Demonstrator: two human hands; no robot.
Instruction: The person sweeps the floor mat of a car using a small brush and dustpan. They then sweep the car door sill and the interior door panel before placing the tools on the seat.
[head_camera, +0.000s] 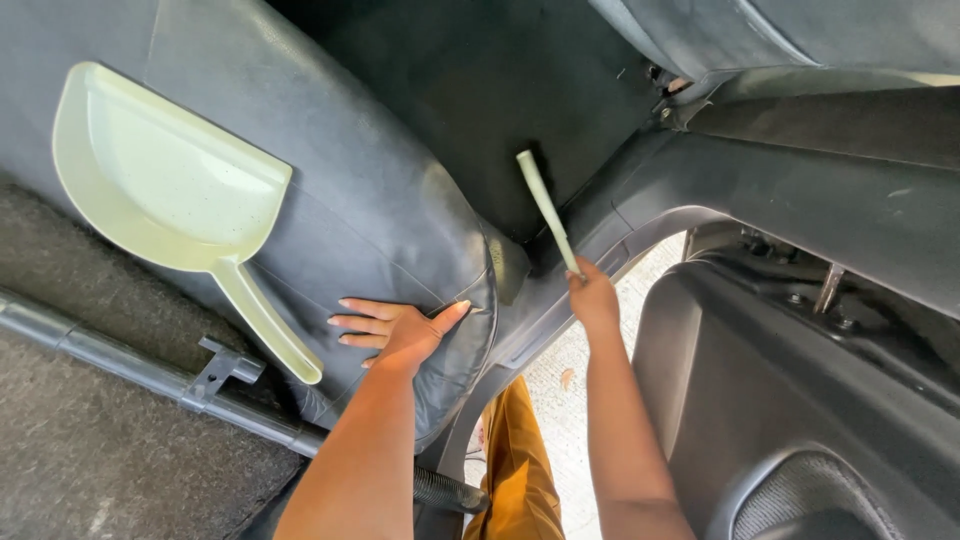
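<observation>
My left hand (395, 327) lies flat, fingers spread, on a dark leather car seat (370, 190). A pale green dustpan (165, 185) rests on that seat just left of the hand, its handle pointing toward my wrist. My right hand (592, 295) grips the end of a thin pale green stick (545, 205), likely a brush handle. The stick reaches up and left over the dark carpeted car floor (480, 90). Whatever is at the stick's far end looks like a plain blunt tip.
A metal seat rail with a bracket (215, 375) crosses the grey carpet at lower left. The open car door with its dark inner panel (800, 400) fills the right side. Pale pavement (560, 380) and mustard trousers (515, 470) show below the door sill.
</observation>
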